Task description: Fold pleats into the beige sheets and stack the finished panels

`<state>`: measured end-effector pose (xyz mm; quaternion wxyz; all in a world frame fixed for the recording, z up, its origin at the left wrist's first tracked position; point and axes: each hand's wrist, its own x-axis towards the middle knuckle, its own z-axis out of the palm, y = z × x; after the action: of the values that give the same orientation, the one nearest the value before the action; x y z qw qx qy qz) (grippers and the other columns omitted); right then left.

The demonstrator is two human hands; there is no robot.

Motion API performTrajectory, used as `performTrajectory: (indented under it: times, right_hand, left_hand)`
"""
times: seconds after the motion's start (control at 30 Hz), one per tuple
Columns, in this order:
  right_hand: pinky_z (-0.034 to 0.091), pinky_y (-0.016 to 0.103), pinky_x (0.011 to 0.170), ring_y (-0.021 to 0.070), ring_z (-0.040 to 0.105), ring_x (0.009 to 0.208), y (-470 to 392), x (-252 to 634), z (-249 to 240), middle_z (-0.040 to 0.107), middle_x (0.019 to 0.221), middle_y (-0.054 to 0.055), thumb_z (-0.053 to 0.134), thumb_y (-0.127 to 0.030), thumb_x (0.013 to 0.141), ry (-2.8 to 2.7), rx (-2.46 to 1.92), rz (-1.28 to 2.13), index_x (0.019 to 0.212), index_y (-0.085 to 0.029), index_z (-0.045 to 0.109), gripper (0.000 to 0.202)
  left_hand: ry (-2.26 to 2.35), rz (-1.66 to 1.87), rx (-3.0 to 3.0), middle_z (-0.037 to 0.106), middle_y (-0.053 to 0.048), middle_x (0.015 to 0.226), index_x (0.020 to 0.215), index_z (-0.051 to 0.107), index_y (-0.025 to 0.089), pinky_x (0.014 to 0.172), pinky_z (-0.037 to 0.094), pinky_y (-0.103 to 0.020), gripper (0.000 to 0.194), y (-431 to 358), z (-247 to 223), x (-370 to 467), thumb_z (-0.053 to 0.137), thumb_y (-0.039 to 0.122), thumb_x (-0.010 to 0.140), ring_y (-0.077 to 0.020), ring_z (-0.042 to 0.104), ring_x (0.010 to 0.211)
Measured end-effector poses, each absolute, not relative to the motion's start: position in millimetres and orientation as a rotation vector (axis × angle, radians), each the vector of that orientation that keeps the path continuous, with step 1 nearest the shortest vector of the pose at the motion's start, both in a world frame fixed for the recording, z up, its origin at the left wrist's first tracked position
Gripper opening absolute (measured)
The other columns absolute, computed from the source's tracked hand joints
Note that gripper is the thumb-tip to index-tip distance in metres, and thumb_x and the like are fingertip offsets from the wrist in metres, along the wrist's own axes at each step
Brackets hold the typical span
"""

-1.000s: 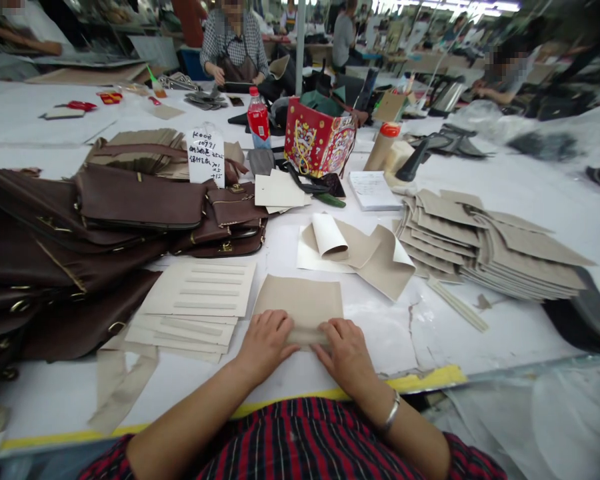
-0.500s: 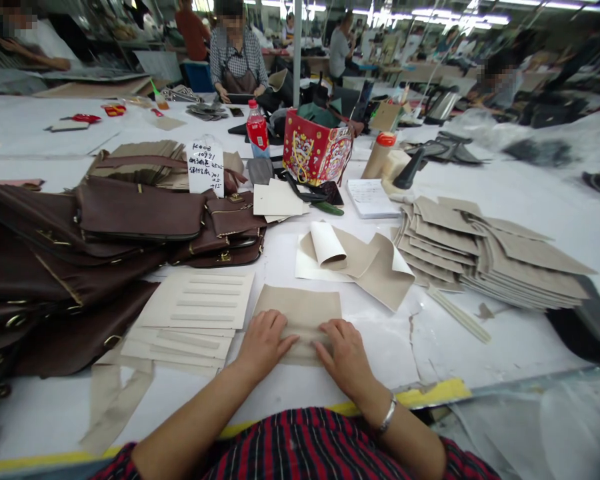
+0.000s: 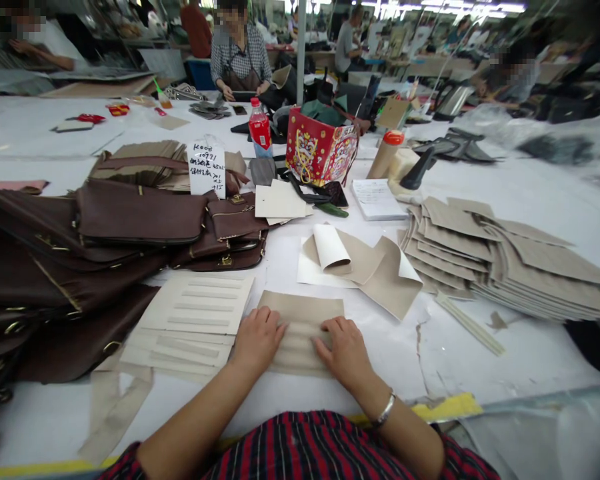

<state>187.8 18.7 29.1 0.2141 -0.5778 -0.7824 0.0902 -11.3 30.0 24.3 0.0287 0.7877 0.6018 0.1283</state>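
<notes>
A beige fabric piece (image 3: pixel 300 313) lies flat on the white table in front of me, with faint raised bands across it. My left hand (image 3: pixel 259 339) rests on its left edge, fingers spread and bent, palm down. On its right side lies my right hand (image 3: pixel 346 348), fingers apart, the thumb reaching inward over the piece. Neither hand is closed round anything. Left of the piece are pale panels (image 3: pixel 205 303) with several strips on them. Beyond it, a curled beige and white sheet (image 3: pixel 387 277) sits on the table.
Brown leather bags (image 3: pixel 140 213) cover the left side. Stacked beige panels (image 3: pixel 530 260) stand at the right, near a pale strip (image 3: pixel 473 325). Farther back are a red box (image 3: pixel 320 147), a bottle (image 3: pixel 259 130) and a notepad (image 3: pixel 379 200). A person (image 3: pixel 241 57) is across the table.
The view has shifted slightly. My left thumb has drawn back towards its fingers, away from the middle of the piece, showing more of the bands. My right hand stays at the right side.
</notes>
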Motion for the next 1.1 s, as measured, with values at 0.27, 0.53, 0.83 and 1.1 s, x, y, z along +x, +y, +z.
performTrajectory:
  times: [0.27, 0.53, 0.83, 1.1]
  right_hand:
    - [0.042, 0.035, 0.082, 0.0186, 0.049, 0.089, 37, 172, 12, 0.058, 0.095, 0.007, 0.042, -0.013, 0.084, -2.174, -1.406, 0.291, 0.102, -0.018, 0.058, 0.025]
    - [0.038, 0.037, 0.08, 0.0208, 0.046, 0.087, 36, 184, 16, 0.055, 0.093, 0.008, 0.051, -0.026, 0.081, -2.173, -1.639, 0.233, 0.094, -0.018, 0.059, 0.017]
    - [0.038, 0.037, 0.085, 0.0201, 0.047, 0.094, 43, 179, 22, 0.055, 0.101, 0.009, 0.042, -0.014, 0.084, -2.144, -1.47, 0.28, 0.105, -0.016, 0.056, 0.026]
    - [0.037, 0.037, 0.086, 0.0207, 0.045, 0.094, 56, 167, 14, 0.056, 0.101, 0.008, 0.045, -0.01, 0.08, -2.242, -1.506, 0.289, 0.109, -0.017, 0.057, 0.032]
  left_hand:
    - [1.365, 0.705, 2.513, 0.056, -0.009, 0.109, 0.111, 0.052, 0.015, 0.091, 0.039, -0.037, 0.027, 39, -1, 15, 0.038, 0.016, 0.087, -0.0195, 0.047, 0.103]
    - [1.667, 0.553, 2.374, 0.055, -0.007, 0.104, 0.104, 0.055, 0.019, 0.085, 0.041, -0.039, 0.026, 38, 12, -2, 0.048, 0.034, 0.083, -0.0223, 0.048, 0.096]
    - [1.631, 0.687, 2.579, 0.056, -0.009, 0.108, 0.108, 0.053, 0.016, 0.087, 0.041, -0.04, 0.027, 41, 2, -1, 0.039, 0.015, 0.085, -0.0226, 0.048, 0.102]
    - [1.489, 0.608, 2.623, 0.055, -0.01, 0.113, 0.117, 0.05, 0.014, 0.094, 0.037, -0.04, 0.033, 54, 0, 12, 0.042, 0.021, 0.085, -0.0231, 0.046, 0.107]
